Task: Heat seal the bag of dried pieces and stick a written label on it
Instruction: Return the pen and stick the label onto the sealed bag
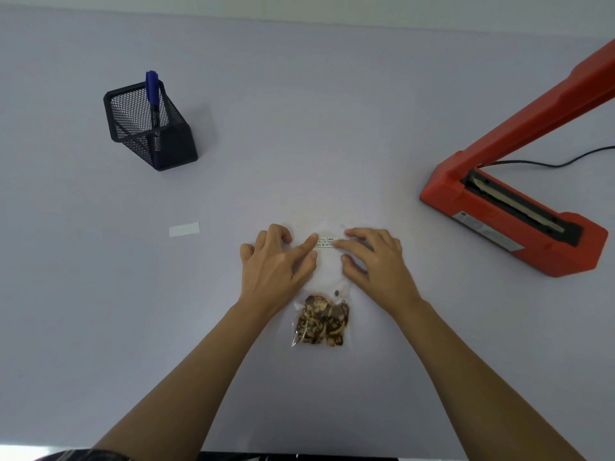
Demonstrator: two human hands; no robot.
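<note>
Both hands pressed a label onto the bag at mid-worktop.

Pale worktop (299, 128) carried everything. Orange heat sealer (512, 224) sat at the right, its arm raised, black cord trailing off behind. Black mesh pen holder (149, 128) stood far left with a blue marker (152, 91) upright in it. Clear bag (327, 294) lay flat in the centre, dried pieces (322, 324) bunched at its near end. Left hand (276, 261) and right hand (376, 261) rested on the bag's far end, fingers spread flat, gripping nothing; both index tips touched the written label (326, 242), one at each end. Small white strip (184, 229) lay apart, left of the hands.
</note>
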